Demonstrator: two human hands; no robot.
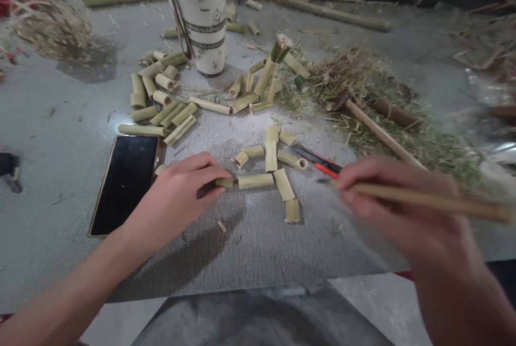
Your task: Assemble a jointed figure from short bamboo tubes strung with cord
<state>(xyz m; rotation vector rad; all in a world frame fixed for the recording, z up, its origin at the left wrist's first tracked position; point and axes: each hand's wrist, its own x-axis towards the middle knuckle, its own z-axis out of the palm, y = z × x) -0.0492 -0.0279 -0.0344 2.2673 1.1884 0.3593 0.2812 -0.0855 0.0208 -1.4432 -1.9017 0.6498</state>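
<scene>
My left hand [183, 190] is closed in a pinch on a short bamboo piece [224, 182]. A dark strip [206, 189] shows under its fingers; what it is I cannot make out. Just right of that piece, cut bamboo pieces lie in a branching figure, including a horizontal piece [256, 181], an upright one [271, 155] and a slanted one [284, 184]. My right hand [399, 206], blurred, is closed around a long wooden stick [435, 199] above the table's right side. The stick's dark end is smeared. Beyond that hand lies a red-and-black tool [322, 163].
A phone [124, 182] lies near my left forearm. Several bamboo pieces [165, 83] are heaped around a tall white cup [205, 18]. Dry plant scraps [358, 77] cover the right side, with a wooden-handled tool [379, 131] across them. Bamboo lengths [334, 13] lie at the back.
</scene>
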